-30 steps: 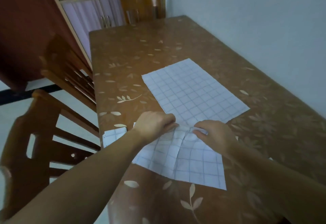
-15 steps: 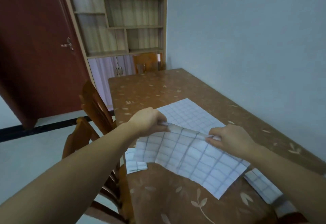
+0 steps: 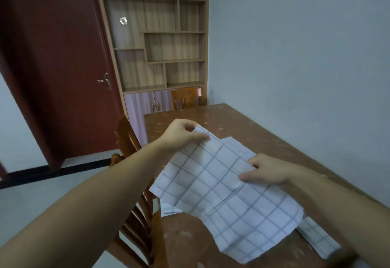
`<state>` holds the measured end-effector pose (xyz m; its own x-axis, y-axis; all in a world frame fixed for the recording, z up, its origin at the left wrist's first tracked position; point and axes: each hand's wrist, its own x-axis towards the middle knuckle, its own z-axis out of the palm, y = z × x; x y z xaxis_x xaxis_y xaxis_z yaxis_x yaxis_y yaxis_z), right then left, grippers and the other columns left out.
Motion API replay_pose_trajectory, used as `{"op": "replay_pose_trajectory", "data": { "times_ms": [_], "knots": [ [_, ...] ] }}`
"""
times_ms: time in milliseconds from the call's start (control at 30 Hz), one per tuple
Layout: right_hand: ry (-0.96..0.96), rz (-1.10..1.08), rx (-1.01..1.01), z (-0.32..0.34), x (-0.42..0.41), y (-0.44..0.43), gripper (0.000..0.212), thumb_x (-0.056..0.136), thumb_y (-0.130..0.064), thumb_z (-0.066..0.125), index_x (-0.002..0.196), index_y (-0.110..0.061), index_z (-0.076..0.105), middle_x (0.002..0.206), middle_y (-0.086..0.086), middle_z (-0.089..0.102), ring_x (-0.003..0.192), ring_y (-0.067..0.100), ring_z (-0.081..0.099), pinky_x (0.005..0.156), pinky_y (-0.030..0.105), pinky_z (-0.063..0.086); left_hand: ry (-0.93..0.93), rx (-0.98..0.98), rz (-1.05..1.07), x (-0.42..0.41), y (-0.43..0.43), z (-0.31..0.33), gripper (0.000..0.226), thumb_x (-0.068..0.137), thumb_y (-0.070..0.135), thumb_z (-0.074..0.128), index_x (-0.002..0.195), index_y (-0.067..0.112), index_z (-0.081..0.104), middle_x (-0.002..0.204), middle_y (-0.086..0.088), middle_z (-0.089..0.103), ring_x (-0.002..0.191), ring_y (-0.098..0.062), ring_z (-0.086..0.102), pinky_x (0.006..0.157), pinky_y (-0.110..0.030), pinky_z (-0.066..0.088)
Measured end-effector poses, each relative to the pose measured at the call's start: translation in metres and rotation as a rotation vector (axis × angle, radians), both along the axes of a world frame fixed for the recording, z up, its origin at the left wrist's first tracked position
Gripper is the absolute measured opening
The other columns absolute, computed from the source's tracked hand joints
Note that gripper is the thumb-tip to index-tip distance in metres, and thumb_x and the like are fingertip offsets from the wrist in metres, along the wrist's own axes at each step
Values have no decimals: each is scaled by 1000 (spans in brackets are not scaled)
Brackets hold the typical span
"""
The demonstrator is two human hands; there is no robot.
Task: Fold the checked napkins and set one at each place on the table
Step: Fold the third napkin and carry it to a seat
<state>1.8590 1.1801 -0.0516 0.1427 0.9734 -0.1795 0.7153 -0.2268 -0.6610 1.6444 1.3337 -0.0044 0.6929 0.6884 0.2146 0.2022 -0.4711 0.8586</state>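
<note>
Left hand [image 3: 181,136] and right hand [image 3: 266,171] each pinch the top edge of the checked napkin [image 3: 221,200]; hold it taut and match corners squarely over the counter [image 3: 253,124]

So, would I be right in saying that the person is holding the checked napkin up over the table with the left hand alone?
Not quite: it takes both hands. The head view shows the left hand pinching the upper corner of the checked napkin while the right hand grips its upper edge. The rest stands: the napkin is held up over the table.
</note>
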Motion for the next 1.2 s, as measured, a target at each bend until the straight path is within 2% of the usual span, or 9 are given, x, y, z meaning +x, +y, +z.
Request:
{"op": "replay_pose_trajectory", "data": {
  "times_ms": [133, 300, 500, 600, 733, 867, 1000, 1133, 1200],
  "knots": [
    [293, -27, 23, 10, 17, -25, 6, 88, -18, 70, 86, -15, 74, 87, -4, 77, 82, 12, 72, 72, 24, 55, -233, -223, 185, 19, -9, -16, 6, 88, 23, 71, 89, 18, 74, 89, 9, 70, 81, -1, 64, 72, -20, 48],
    [736, -223, 215, 9, 55, -48, 34, 76, -19, 69, 104, 0, 70, 104, 18, 74, 90, 27, 72, 77, 34, 59, -201, -765, 276, 40, -20, -66, 53, 93, 60, 47, 123, 18, 59, 115, -3, 66, 98, -20, 59, 98, -38, 45],
    [1032, -385, 294, -28, 88, -69, 39, 81, -20, 62, 115, -2, 65, 112, 17, 72, 101, 30, 70, 81, 39, 60, 96, -1155, 89, 70, -67, -136, 111, 76, 89, 28, 148, 5, 32, 114, -13, 64, 107, -33, 62, 98, -49, 46],
    [1019, -463, 216, -55, 94, -79, 42, 80, -21, 63, 116, 0, 65, 112, 19, 71, 104, 32, 69, 88, 44, 55, 0, -1380, -125, 86, -94, -158, 97, 80, 85, 30, 142, 12, 49, 135, -16, 60, 125, -34, 56, 110, -48, 39],
    [844, -625, 171, -80, 102, -92, 26, 88, -13, 66, 111, -1, 68, 100, 15, 75, 93, 30, 72, 85, 40, 54, -139, -1253, -2, 99, -113, -153, 43, 93, 38, 60, 125, 9, 60, 109, -12, 73, 104, -32, 67, 86, -43, 55],
    [693, -713, 134, -84, 111, -97, 22, 87, -15, 70, 105, -3, 71, 99, 15, 75, 83, 24, 72, 73, 34, 56, -179, -990, 201, 102, -103, -142, 91, 74, 14, 82, 149, 8, 30, 138, -4, 51, 93, -24, 68, 72, -39, 57],
    [680, -761, 160, -69, 113, -94, 39, 81, -17, 76, 117, -5, 64, 103, 12, 74, 94, 27, 71, 85, 41, 56, -166, -854, 194, 100, -82, -140, 115, 43, 32, 99, 141, 31, 41, 139, -16, 53, 105, -35, 67, 76, -50, 59],
    [605, -766, 245, -44, 105, -93, 50, 81, -22, 76, 126, -24, 55, 115, 4, 64, 105, 26, 63, 99, 48, 48, -82, -781, 123, 86, -88, -103, 108, 53, 22, 92, 143, 40, 35, 139, -16, 49, 110, -33, 62, 68, -40, 60],
    [575, -749, 301, -28, 97, -96, 43, 84, -20, 72, 124, -24, 58, 114, 6, 65, 102, 26, 64, 93, 45, 51, -87, -714, 105, 78, -91, -86, 91, 67, 11, 85, 142, 35, 41, 132, -12, 49, 108, -31, 62, 70, -37, 58]
  ]
}}
